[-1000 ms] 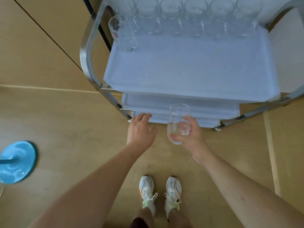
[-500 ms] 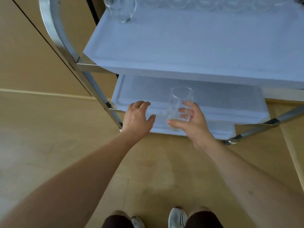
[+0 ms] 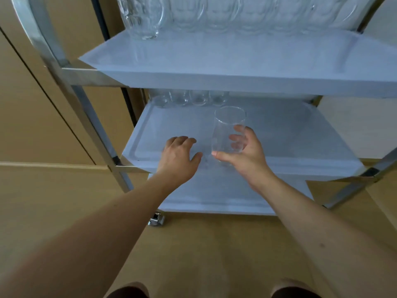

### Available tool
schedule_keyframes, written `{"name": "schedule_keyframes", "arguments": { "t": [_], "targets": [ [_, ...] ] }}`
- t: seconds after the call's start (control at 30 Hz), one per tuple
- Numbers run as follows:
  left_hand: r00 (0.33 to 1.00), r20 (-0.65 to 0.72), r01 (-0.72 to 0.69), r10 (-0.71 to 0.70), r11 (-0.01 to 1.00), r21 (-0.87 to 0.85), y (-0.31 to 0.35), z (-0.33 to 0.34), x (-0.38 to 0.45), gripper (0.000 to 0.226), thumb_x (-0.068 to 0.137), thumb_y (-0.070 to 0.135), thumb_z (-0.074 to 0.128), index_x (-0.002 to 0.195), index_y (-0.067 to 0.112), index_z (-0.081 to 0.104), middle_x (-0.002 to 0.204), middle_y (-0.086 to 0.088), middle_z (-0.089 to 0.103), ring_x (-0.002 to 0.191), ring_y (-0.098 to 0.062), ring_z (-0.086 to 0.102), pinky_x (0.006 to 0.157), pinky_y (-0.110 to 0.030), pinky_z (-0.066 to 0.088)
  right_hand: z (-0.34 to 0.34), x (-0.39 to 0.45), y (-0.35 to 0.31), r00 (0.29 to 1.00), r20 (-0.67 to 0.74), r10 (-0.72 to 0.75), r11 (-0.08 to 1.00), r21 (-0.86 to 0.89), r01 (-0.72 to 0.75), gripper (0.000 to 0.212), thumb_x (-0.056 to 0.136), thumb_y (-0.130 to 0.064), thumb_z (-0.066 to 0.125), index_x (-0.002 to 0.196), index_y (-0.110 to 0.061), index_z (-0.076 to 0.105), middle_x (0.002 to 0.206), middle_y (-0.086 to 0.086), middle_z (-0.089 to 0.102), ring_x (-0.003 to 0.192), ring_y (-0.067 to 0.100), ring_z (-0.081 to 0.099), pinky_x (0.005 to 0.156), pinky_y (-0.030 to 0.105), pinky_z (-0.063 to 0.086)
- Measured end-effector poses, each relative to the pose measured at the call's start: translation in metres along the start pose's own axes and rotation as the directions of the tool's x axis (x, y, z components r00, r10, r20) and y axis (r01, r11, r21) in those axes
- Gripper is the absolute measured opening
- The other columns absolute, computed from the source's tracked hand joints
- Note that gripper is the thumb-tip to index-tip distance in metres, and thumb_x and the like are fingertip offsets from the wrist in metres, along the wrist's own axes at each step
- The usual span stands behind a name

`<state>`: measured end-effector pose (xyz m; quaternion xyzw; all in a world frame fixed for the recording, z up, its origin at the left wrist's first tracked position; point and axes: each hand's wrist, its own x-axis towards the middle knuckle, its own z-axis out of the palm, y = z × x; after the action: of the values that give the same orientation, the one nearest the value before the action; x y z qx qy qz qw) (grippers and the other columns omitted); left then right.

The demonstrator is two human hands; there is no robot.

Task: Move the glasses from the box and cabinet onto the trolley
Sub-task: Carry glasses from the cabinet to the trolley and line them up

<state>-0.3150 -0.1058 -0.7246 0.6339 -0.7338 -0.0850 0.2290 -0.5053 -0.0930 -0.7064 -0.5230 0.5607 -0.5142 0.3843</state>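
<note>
My right hand [image 3: 247, 155] grips a clear tumbler [image 3: 228, 131] upright, over the front of the trolley's middle shelf [image 3: 290, 136]. My left hand [image 3: 178, 158] is empty, fingers loosely curved, hovering over the same shelf's front edge just left of the glass. Several glasses [image 3: 189, 98] stand in a row at the back left of the middle shelf, partly hidden under the top shelf [image 3: 236, 61]. More glasses [image 3: 236, 14] line the back of the top shelf, with one [image 3: 144, 16] at the left in front.
The trolley's chrome frame [image 3: 64, 67] curves down on the left and its right leg [image 3: 365, 181] runs down on the right. A bottom shelf [image 3: 225, 196] and a castor [image 3: 156, 219] show below. Wooden panels stand behind; the floor is tan.
I have crouched lower, so the middle shelf and its glasses came into view. Both hands moved forward over that shelf, the right one still carrying the tumbler.
</note>
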Motion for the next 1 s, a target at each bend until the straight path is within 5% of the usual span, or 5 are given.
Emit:
{"name": "schedule_keyframes", "arguments": {
  "t": [0.33,0.53,0.83,1.0],
  "targets": [
    [0.978,0.120,-0.179,0.170,0.981,0.068,0.024,0.042,0.032,0.049,0.097,0.029,0.056,0.144,0.013,0.054,0.145,-0.011,0.054,0.140,-0.036,0.039,0.119,-0.043,0.027,-0.018,0.029,0.025,0.993,-0.119,-0.001,0.998,-0.056,-0.005,0.086,0.061,-0.020,0.098,0.133,-0.023,0.051,0.115,0.000,0.059,0.102,0.015,0.059,0.088,0.026,0.052],
    [0.986,0.116,-0.134,0.124,0.988,0.082,0.024,0.064,0.072,0.052,0.100,0.039,0.051,0.148,0.019,0.048,0.150,-0.007,0.050,0.144,-0.035,0.034,0.121,-0.042,0.024,-0.033,0.064,0.040,0.978,-0.192,-0.079,0.989,-0.137,0.053,0.091,0.059,-0.027,0.099,0.136,-0.022,0.050,0.124,0.001,0.057,0.099,0.016,0.059,0.089,0.029,0.053],
    [0.995,0.070,-0.069,0.065,0.996,0.057,0.030,0.094,0.126,0.047,0.099,0.038,0.048,0.142,0.022,0.051,0.147,-0.003,0.053,0.146,-0.035,0.032,0.119,-0.043,0.025,-0.040,0.129,0.065,0.962,-0.248,-0.110,0.984,-0.161,0.071,0.089,0.053,-0.034,0.100,0.126,-0.017,0.053,0.110,0.001,0.062,0.096,0.015,0.064,0.087,0.028,0.054],
    [0.993,0.079,-0.100,0.089,0.983,0.155,0.035,0.096,0.127,0.035,0.099,0.049,0.038,0.112,0.024,0.058,0.123,0.000,0.059,0.126,-0.029,0.048,0.106,-0.044,0.035,-0.040,0.172,0.075,0.955,-0.251,-0.157,0.975,-0.194,0.109,0.083,0.052,-0.042,0.100,0.117,-0.019,0.053,0.103,-0.002,0.061,0.091,0.014,0.064,0.077,0.018,0.050]
  ]
}}
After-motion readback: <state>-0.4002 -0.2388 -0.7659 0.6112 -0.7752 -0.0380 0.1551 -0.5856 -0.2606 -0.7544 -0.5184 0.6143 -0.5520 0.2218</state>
